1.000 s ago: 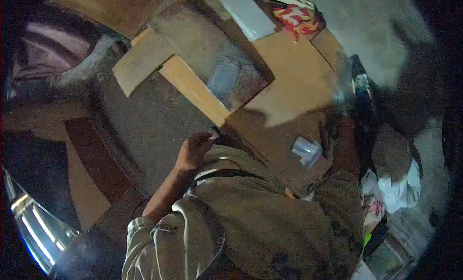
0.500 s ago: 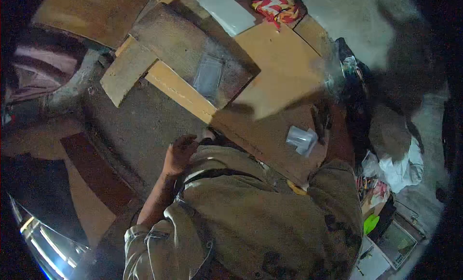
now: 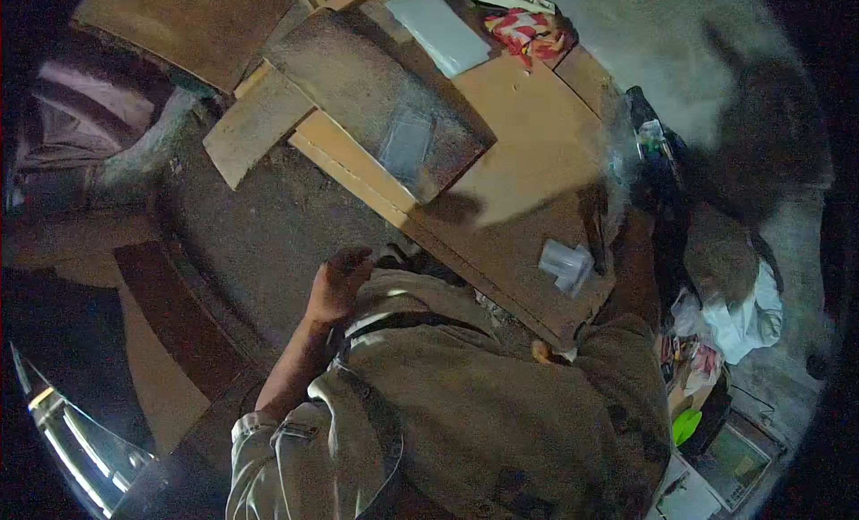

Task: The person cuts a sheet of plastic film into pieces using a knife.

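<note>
Looking down from the left, I see a crumpled purplish cloth at the far edge. My left hand hovers just above my clothing, its fingers loosely bent; I cannot tell whether they close on anything. Beyond it, one clear packet lies flat on a stained board, and a flat white pack rests farther out. A red-and-yellow cloth is bunched beside that pack. Nearer me, some clear plastic pieces overlap on brown cardboard, touched by neither hand. My right hand reaches out next to a dark bundle with shiny wrapping; shadow hides those fingers, so I cannot tell whether they grip it. Farther right, a white bag sits slumped on the floor. As for progress, I judge that the clear plastic has been set down in separate places, not gathered into one stack; which pieces are finished and which remain, I cannot tell.
</note>
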The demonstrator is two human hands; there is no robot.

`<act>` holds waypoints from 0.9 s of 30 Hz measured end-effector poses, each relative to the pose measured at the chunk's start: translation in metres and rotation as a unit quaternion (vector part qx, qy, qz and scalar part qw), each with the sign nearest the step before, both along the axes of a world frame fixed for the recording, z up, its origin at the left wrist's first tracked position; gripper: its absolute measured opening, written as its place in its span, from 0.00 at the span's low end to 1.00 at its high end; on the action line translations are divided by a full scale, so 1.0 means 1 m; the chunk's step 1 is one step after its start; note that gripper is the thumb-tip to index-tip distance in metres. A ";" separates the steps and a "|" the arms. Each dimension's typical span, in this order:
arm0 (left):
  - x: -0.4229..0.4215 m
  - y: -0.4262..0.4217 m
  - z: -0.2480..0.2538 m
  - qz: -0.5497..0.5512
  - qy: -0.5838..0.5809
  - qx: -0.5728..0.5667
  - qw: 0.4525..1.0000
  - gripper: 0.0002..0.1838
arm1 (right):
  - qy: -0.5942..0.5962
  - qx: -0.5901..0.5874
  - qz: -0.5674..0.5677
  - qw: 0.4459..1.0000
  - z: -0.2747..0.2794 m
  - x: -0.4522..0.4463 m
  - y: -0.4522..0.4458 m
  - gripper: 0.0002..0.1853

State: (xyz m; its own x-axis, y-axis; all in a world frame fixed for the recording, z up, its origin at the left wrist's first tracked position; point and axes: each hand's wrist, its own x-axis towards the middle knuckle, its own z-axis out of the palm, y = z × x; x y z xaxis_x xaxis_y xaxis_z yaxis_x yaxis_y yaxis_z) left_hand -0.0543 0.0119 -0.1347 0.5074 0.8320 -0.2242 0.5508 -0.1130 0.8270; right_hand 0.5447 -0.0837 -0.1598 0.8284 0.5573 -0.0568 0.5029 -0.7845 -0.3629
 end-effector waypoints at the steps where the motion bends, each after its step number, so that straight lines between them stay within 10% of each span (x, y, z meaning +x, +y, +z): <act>1: -0.001 0.001 0.000 -0.013 -0.003 0.020 1.000 0.17 | 0.020 0.021 0.002 1.000 0.007 -0.005 -0.004 0.15; 7: -0.003 0.009 0.019 0.110 -0.161 -0.170 0.966 0.17 | 0.334 0.212 0.029 0.918 0.113 -0.114 -0.009 0.15; 12: -0.001 0.021 0.053 0.094 -0.209 -0.151 0.962 0.17 | 0.235 0.245 0.130 0.932 0.115 -0.167 0.026 0.13; 27: -0.014 0.035 0.112 0.042 -0.471 -0.299 0.829 0.25 | 0.438 0.123 0.400 0.796 0.208 -0.386 0.100 0.15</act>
State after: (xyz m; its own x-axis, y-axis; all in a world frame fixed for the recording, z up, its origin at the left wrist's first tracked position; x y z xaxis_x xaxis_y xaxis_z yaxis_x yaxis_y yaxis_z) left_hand -0.0685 0.0471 -0.0231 0.6375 0.7565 -0.1460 -0.3866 0.4780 0.7887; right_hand 0.1587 0.0165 0.0479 -0.0938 0.9697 -0.2257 0.2748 -0.1926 -0.9420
